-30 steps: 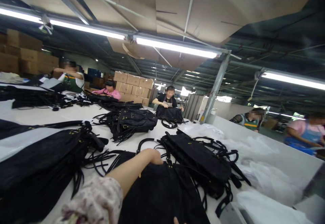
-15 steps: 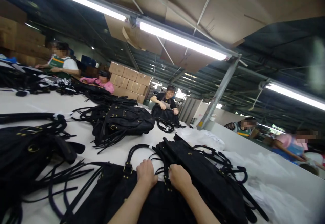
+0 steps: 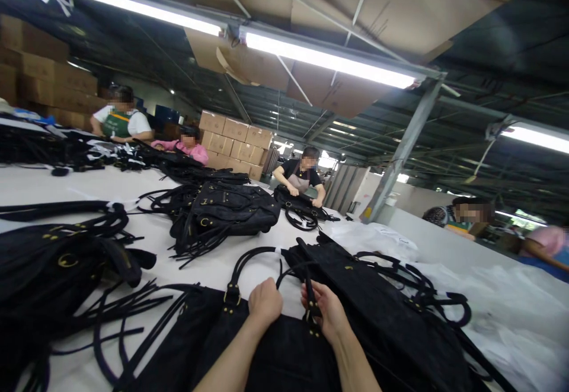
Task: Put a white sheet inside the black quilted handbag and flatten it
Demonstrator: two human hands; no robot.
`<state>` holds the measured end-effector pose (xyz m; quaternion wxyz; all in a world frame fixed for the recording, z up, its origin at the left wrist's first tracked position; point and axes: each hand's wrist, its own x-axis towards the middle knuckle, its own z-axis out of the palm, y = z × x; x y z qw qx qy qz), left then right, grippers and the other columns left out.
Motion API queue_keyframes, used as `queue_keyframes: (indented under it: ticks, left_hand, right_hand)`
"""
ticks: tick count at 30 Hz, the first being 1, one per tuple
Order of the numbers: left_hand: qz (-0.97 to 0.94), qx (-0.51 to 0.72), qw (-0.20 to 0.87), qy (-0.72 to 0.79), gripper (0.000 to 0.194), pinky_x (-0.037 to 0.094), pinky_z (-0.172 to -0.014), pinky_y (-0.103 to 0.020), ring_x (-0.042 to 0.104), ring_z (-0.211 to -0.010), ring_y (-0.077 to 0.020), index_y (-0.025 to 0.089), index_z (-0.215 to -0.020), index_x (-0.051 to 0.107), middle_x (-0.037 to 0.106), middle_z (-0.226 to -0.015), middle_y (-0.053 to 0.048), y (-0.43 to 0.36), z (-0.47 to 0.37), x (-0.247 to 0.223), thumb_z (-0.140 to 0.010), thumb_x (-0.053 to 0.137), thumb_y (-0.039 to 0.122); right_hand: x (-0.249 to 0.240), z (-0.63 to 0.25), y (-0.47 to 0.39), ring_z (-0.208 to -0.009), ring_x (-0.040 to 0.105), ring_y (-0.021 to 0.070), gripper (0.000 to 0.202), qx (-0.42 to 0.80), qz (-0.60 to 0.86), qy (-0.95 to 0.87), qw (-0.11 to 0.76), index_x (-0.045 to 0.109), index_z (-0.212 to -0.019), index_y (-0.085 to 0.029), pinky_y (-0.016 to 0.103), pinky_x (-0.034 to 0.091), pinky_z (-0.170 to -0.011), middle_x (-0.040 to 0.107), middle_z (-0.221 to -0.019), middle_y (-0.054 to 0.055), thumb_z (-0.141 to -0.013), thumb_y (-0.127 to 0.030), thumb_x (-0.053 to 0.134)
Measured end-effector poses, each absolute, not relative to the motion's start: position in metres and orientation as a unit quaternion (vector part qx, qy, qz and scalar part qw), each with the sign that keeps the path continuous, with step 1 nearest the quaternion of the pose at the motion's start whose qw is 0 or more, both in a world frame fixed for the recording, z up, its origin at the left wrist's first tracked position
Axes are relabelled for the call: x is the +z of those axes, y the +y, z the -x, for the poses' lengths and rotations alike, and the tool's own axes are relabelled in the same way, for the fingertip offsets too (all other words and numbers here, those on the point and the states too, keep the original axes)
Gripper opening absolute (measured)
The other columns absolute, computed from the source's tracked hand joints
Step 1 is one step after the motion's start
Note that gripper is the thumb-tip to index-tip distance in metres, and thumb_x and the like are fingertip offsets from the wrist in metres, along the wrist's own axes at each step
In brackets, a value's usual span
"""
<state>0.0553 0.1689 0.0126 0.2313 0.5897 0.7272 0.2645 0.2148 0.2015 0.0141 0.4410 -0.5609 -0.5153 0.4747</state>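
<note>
2 hands, left hand (image 3: 265, 303) and right hand (image 3: 326, 313), grip a black, gold-buckled handbag (image 3: 267, 353).

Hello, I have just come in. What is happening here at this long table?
A person is working on a black handbag that lies on the white table right in front of them. The left hand rests as a fist on the bag's top edge, and the right hand grips the base of a handle strap. More black bags lie around it. Across the table a co-worker handles another bag, and others work farther off.
</note>
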Motion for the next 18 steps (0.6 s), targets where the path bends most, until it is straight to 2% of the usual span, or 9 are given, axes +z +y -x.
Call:
queue_keyframes:
  ticks: [3, 6, 9, 13, 16, 18]
  left_hand:
    - [-0.599, 0.305, 0.288, 0.682, 0.026, 0.056, -0.081, -0.038, 0.067, -0.084, -0.0175, 0.013, -0.107, 0.062, 0.068, -0.094, -0.004, 0.178, -0.053, 0.012, -0.101, 0.051, 0.036]
    - [-0.631, 0.333, 0.315, 0.626, 0.028, 0.056, -0.074, -0.034, 0.066, -0.076, -0.0152, 0.013, -0.105, 0.062, 0.067, -0.087, -0.002, 0.181, -0.056, 0.008, -0.102, 0.048, 0.037]
    - [-0.676, 0.334, 0.305, 0.581, 0.025, 0.054, -0.082, -0.038, 0.066, -0.083, -0.0172, 0.015, -0.106, 0.063, 0.068, -0.091, -0.003, 0.177, -0.06, 0.004, -0.102, 0.049, 0.035]
    - [-0.717, 0.312, 0.274, 0.56, 0.023, 0.049, -0.093, -0.044, 0.065, -0.099, -0.0211, 0.016, -0.109, 0.064, 0.069, -0.102, -0.005, 0.17, -0.063, 0.003, -0.1, 0.05, 0.032]
    - [-0.724, 0.293, 0.26, 0.568, 0.022, 0.05, -0.092, -0.043, 0.064, -0.099, -0.0215, 0.016, -0.102, 0.066, 0.069, -0.101, -0.006, 0.167, -0.063, 0.006, -0.097, 0.056, 0.034]
    - [-0.718, 0.287, 0.252, 0.582, 0.02, 0.05, -0.09, -0.041, 0.064, -0.096, -0.0207, 0.016, -0.099, 0.066, 0.068, -0.1, -0.005, 0.167, -0.06, 0.009, -0.094, 0.062, 0.035]
  right_hand:
    - [0.015, -0.215, 0.199, -0.066, 0.07, 0.0161, 0.021, 0.563, 0.512, -0.47, 0.447, 0.065, -0.086, -0.014, 0.024, 0.057, -0.064, 0.072, -0.074, 0.007, -0.071, -0.029, 0.067]
    - [0.013, -0.209, 0.198, -0.053, 0.064, 0.013, 0.026, 0.608, 0.483, -0.458, 0.433, 0.065, -0.08, -0.014, 0.02, 0.052, -0.051, 0.067, -0.063, 0.003, -0.062, -0.023, 0.081]
    - [0.013, -0.201, 0.198, -0.045, 0.056, 0.0099, 0.038, 0.614, 0.459, -0.474, 0.433, 0.064, -0.084, -0.015, 0.019, 0.044, -0.043, 0.063, -0.057, -0.001, -0.058, -0.031, 0.088]
    - [0.014, -0.192, 0.201, -0.041, 0.051, 0.0094, 0.056, 0.57, 0.458, -0.496, 0.469, 0.063, -0.093, -0.016, 0.019, 0.039, -0.039, 0.06, -0.053, -0.006, -0.049, -0.031, 0.093]
    - [0.011, -0.198, 0.205, -0.047, 0.059, 0.016, 0.061, 0.508, 0.492, -0.483, 0.516, 0.058, -0.093, -0.016, 0.024, 0.046, -0.043, 0.06, -0.054, -0.004, -0.051, -0.05, 0.086]
    - [0.009, -0.208, 0.207, -0.058, 0.067, 0.0235, 0.071, 0.456, 0.522, -0.468, 0.548, 0.051, -0.103, -0.017, 0.031, 0.053, -0.05, 0.063, -0.063, 0.0, -0.055, -0.063, 0.074]
